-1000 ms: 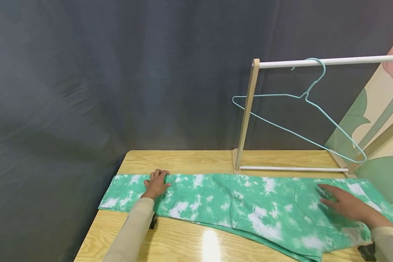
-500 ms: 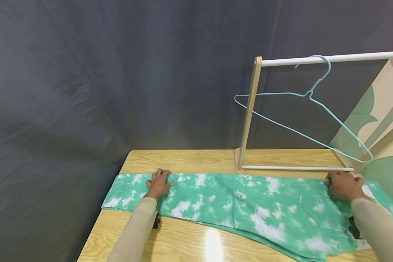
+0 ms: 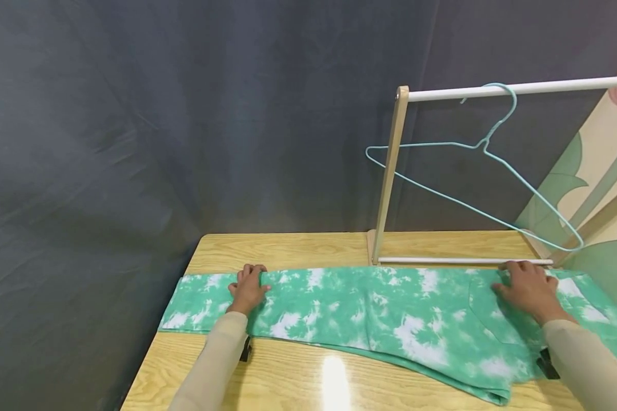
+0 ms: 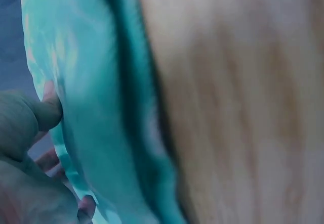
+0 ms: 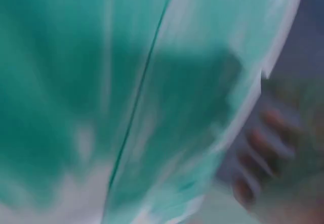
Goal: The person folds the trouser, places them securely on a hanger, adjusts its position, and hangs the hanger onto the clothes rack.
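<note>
A pair of green-and-white tie-dye trousers [image 3: 339, 302] lies folded lengthwise across the wooden table [image 3: 283, 251], legs to the left and pocket end to the right. Near the leg end, my left hand [image 3: 248, 290] grips the far edge. In the left wrist view its thumb [image 4: 48, 107] presses on the cloth while the fingers reach round the edge. By the pocket, my right hand [image 3: 529, 288] holds the far edge, thumb spread to the left. The right wrist view is blurred, with fingers [image 5: 260, 143] curled at the cloth's edge and the thumb hidden.
Behind the trousers stands a wooden rack with a white top rail [image 3: 550, 87] and a lower bar [image 3: 442, 261], close to the far cloth edge. A light-blue hanger [image 3: 485, 142] hangs from the top rail. A dark curtain [image 3: 236, 114] covers the back.
My right hand has come down on the far edge and shifted slightly left. The trousers' pocket end has moved away from me, nearer the rack's lower bar. The left hand has stayed in place.
</note>
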A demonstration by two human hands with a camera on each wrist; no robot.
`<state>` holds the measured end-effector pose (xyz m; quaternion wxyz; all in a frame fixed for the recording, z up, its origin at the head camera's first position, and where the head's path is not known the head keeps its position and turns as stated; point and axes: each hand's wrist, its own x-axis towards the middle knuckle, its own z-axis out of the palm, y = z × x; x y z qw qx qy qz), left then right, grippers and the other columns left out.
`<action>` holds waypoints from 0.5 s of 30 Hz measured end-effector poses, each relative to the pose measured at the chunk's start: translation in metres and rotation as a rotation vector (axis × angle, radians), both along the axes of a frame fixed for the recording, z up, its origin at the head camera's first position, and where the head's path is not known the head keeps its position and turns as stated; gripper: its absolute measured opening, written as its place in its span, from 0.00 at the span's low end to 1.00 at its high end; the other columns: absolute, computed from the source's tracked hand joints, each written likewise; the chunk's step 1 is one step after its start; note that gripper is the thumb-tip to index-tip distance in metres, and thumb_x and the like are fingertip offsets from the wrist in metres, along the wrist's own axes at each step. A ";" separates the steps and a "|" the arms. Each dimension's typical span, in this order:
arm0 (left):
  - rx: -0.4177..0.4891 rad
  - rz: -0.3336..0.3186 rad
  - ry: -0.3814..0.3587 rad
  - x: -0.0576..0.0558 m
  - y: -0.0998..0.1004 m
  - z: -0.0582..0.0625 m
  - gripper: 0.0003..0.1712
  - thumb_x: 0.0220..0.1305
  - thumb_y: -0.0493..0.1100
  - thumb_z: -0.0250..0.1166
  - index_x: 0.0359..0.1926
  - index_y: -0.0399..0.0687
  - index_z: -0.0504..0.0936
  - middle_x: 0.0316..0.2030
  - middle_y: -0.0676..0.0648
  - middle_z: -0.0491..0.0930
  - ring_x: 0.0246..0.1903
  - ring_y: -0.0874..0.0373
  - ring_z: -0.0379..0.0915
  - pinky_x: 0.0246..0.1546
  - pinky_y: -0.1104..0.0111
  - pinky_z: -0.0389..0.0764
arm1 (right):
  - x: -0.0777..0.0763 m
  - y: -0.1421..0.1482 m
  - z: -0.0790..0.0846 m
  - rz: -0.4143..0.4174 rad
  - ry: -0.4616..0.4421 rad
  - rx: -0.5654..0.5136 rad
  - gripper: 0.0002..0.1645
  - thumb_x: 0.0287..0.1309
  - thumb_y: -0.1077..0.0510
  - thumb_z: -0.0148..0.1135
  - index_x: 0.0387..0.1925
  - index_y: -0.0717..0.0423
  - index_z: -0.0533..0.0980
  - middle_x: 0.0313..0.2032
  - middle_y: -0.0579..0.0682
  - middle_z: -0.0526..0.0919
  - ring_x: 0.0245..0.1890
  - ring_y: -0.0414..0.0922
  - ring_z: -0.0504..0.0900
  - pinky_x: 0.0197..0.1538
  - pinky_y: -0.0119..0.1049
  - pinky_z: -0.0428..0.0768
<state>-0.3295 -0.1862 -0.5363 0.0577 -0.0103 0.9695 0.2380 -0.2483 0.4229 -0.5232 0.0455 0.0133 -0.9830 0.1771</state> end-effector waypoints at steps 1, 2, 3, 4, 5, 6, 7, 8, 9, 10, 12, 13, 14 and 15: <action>-0.016 -0.003 0.014 0.001 0.003 0.000 0.27 0.66 0.46 0.66 0.64 0.56 0.70 0.66 0.44 0.60 0.67 0.42 0.54 0.54 0.38 0.60 | 0.010 -0.014 0.002 0.061 0.018 -0.018 0.24 0.58 0.54 0.70 0.51 0.62 0.74 0.51 0.72 0.73 0.50 0.73 0.68 0.44 0.71 0.64; -0.034 -0.012 0.034 0.003 0.007 0.000 0.28 0.66 0.45 0.66 0.65 0.56 0.69 0.67 0.43 0.59 0.69 0.41 0.52 0.55 0.37 0.61 | 0.023 -0.028 0.004 0.132 0.044 -0.032 0.26 0.55 0.52 0.73 0.52 0.58 0.75 0.51 0.67 0.75 0.50 0.69 0.71 0.43 0.67 0.69; -0.049 -0.025 0.058 0.004 0.012 0.001 0.29 0.66 0.41 0.67 0.66 0.56 0.69 0.68 0.43 0.57 0.70 0.40 0.50 0.55 0.36 0.62 | 0.038 -0.042 0.007 0.209 0.085 -0.047 0.28 0.50 0.50 0.77 0.51 0.54 0.77 0.51 0.62 0.78 0.50 0.64 0.75 0.42 0.62 0.73; -0.068 -0.045 0.085 0.006 0.018 0.003 0.31 0.65 0.36 0.67 0.66 0.56 0.69 0.69 0.42 0.57 0.72 0.39 0.47 0.55 0.34 0.62 | 0.053 -0.056 0.008 0.276 0.127 -0.050 0.31 0.45 0.48 0.80 0.51 0.50 0.78 0.51 0.56 0.79 0.48 0.57 0.77 0.38 0.57 0.75; -0.092 -0.074 0.119 0.008 0.026 0.005 0.32 0.63 0.32 0.67 0.66 0.55 0.70 0.69 0.42 0.56 0.72 0.38 0.46 0.56 0.33 0.62 | 0.070 -0.068 0.010 0.324 0.141 -0.038 0.34 0.40 0.47 0.82 0.51 0.46 0.78 0.50 0.51 0.79 0.47 0.53 0.77 0.37 0.52 0.76; -0.112 -0.109 0.145 0.011 0.036 0.008 0.33 0.60 0.29 0.67 0.65 0.55 0.72 0.69 0.41 0.57 0.72 0.38 0.46 0.56 0.32 0.62 | 0.086 -0.078 0.011 0.358 0.148 -0.026 0.36 0.36 0.47 0.83 0.51 0.41 0.78 0.50 0.46 0.78 0.47 0.49 0.76 0.36 0.48 0.75; -0.124 -0.148 0.165 0.013 0.047 0.010 0.32 0.59 0.27 0.66 0.63 0.54 0.73 0.69 0.41 0.58 0.72 0.38 0.47 0.58 0.32 0.62 | 0.101 -0.086 0.011 0.377 0.148 0.003 0.38 0.33 0.47 0.84 0.51 0.38 0.77 0.50 0.42 0.76 0.46 0.45 0.75 0.36 0.45 0.74; -0.131 -0.193 0.176 0.015 0.058 0.011 0.31 0.59 0.26 0.65 0.62 0.53 0.75 0.69 0.42 0.60 0.72 0.39 0.48 0.60 0.33 0.62 | 0.113 -0.093 0.009 0.384 0.133 0.038 0.39 0.31 0.47 0.85 0.50 0.35 0.77 0.49 0.40 0.76 0.45 0.44 0.75 0.36 0.44 0.73; -0.129 -0.247 0.176 0.017 0.071 0.013 0.29 0.61 0.27 0.64 0.61 0.53 0.76 0.69 0.43 0.62 0.72 0.41 0.50 0.62 0.36 0.61 | 0.123 -0.098 0.007 0.383 0.129 0.073 0.38 0.29 0.48 0.85 0.49 0.35 0.77 0.48 0.39 0.75 0.44 0.43 0.74 0.35 0.42 0.72; -0.129 -0.307 0.170 0.020 0.084 0.013 0.26 0.63 0.31 0.65 0.60 0.53 0.77 0.69 0.44 0.63 0.72 0.43 0.52 0.63 0.38 0.61 | 0.131 -0.103 0.004 0.358 0.105 0.107 0.36 0.31 0.49 0.84 0.47 0.33 0.77 0.46 0.38 0.75 0.43 0.42 0.74 0.35 0.41 0.71; -0.124 -0.437 0.144 0.028 0.111 0.014 0.20 0.67 0.42 0.66 0.59 0.54 0.78 0.67 0.48 0.67 0.71 0.48 0.56 0.65 0.43 0.63 | 0.142 -0.110 -0.001 0.298 0.046 0.151 0.29 0.37 0.53 0.80 0.43 0.33 0.77 0.43 0.35 0.75 0.41 0.41 0.74 0.36 0.41 0.72; -0.119 -0.512 0.136 0.034 0.124 0.015 0.20 0.68 0.47 0.65 0.59 0.56 0.79 0.65 0.50 0.69 0.69 0.50 0.60 0.64 0.47 0.65 | 0.145 -0.112 -0.003 0.272 0.017 0.164 0.25 0.40 0.54 0.78 0.42 0.35 0.77 0.41 0.34 0.75 0.40 0.41 0.75 0.36 0.41 0.73; -0.123 -0.597 0.131 0.042 0.137 0.015 0.21 0.67 0.52 0.66 0.59 0.58 0.79 0.64 0.52 0.71 0.67 0.53 0.62 0.63 0.50 0.67 | 0.148 -0.113 -0.004 0.249 0.000 0.173 0.22 0.43 0.56 0.77 0.40 0.35 0.77 0.38 0.33 0.75 0.38 0.39 0.75 0.35 0.40 0.73; -0.130 -0.691 0.132 0.051 0.150 0.015 0.22 0.66 0.56 0.66 0.59 0.60 0.79 0.61 0.54 0.73 0.64 0.55 0.64 0.62 0.54 0.68 | 0.150 -0.113 -0.004 0.240 -0.006 0.175 0.20 0.44 0.58 0.75 0.38 0.36 0.77 0.36 0.32 0.74 0.36 0.36 0.74 0.34 0.37 0.72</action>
